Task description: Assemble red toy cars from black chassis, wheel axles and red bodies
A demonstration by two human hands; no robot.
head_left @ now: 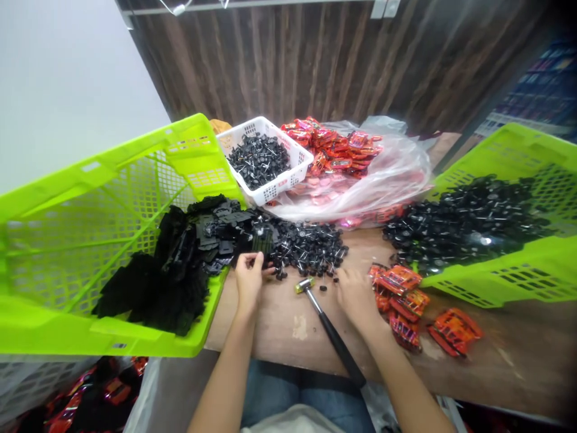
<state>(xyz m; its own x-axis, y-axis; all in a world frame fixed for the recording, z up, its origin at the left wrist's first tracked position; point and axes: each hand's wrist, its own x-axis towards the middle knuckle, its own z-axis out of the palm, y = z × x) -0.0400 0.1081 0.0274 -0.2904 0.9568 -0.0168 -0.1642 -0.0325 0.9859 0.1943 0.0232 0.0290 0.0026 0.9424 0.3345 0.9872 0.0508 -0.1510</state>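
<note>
My left hand (249, 278) is closed on a flat black plastic toy car chassis (262, 242), thumb on top, at the near edge of the piles. My right hand (357, 293) rests low over the table with fingers curled down, and a small black wheel (336, 280) shows at its fingertips. Between the hands a loose wheel and axle (323, 288) lies on the wood. Just below it is a small hammer (331, 331) with a yellowish face and black handle. A heap of black wheels on metal axles (311, 246) spreads beyond both hands.
A tilted green crate (101, 328) on the left spills black chassis parts (180, 264). Another green crate (509, 279) at right holds wheel axles. Behind stand a white basket (288, 186) of axles and a plastic bag (387, 186) with orange car bodies. Orange toy cars (455, 331) lie near my right forearm.
</note>
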